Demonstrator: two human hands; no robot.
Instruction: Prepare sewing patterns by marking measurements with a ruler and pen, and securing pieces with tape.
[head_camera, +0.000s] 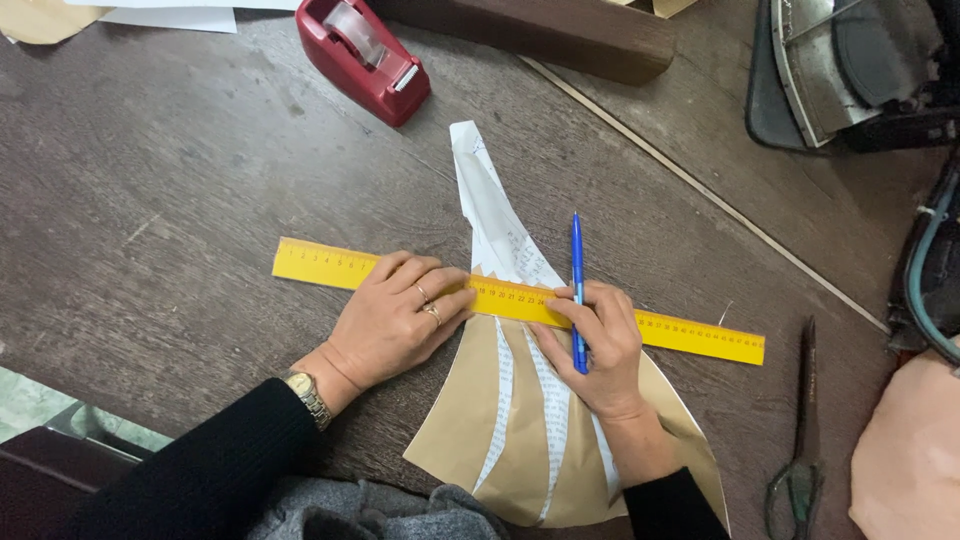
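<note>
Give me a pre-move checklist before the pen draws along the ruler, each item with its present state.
1. Ruler lies flat across the paper pattern: ok.
2. Left hand presses the ruler down: ok, fingers spread on it.
3. Right hand grips the pen: ok.
4. Pen tip sits against the ruler's edge: cannot tell, the hand hides the tip.
5. Fingers are off the ruler's upper edge: cannot tell, since left fingertips reach close to it.
6. Scissors and tape dispenser lie apart from the ruler: ok.
</note>
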